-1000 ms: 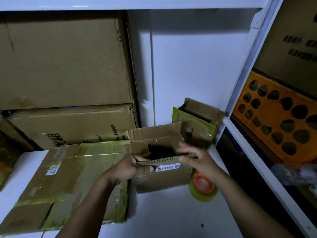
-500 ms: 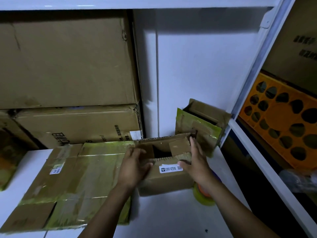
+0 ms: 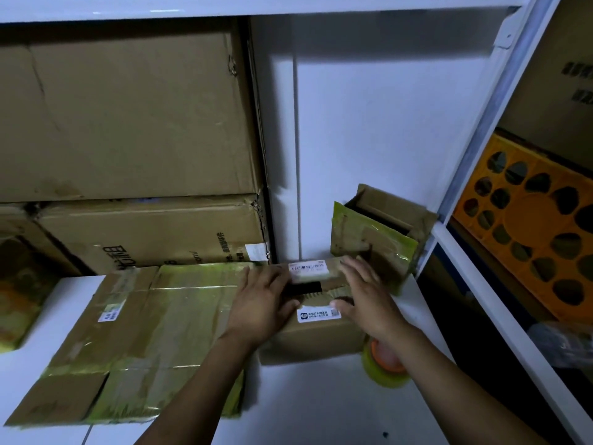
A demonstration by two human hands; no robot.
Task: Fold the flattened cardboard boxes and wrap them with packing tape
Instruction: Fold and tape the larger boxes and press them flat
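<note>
The small cardboard box [image 3: 316, 337] sits on the tabletop [image 3: 321, 409] beside the packing tape roll [image 3: 386, 369], our left hand [image 3: 261, 303] and right hand [image 3: 369, 300] spread flat on its top flaps [image 3: 309, 269]. We judge it light and stiff, the flaps springy, best pinned near the seam; a second ago they stood open, now nearly shut

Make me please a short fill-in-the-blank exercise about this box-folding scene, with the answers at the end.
1. The left hand and the right hand press down the top ____ of the small box.
2. The tape roll beside that box has an ____ core.
3. The flattened cardboard lies on the box's ____ side.

Missing words: flaps; orange; left.
</note>
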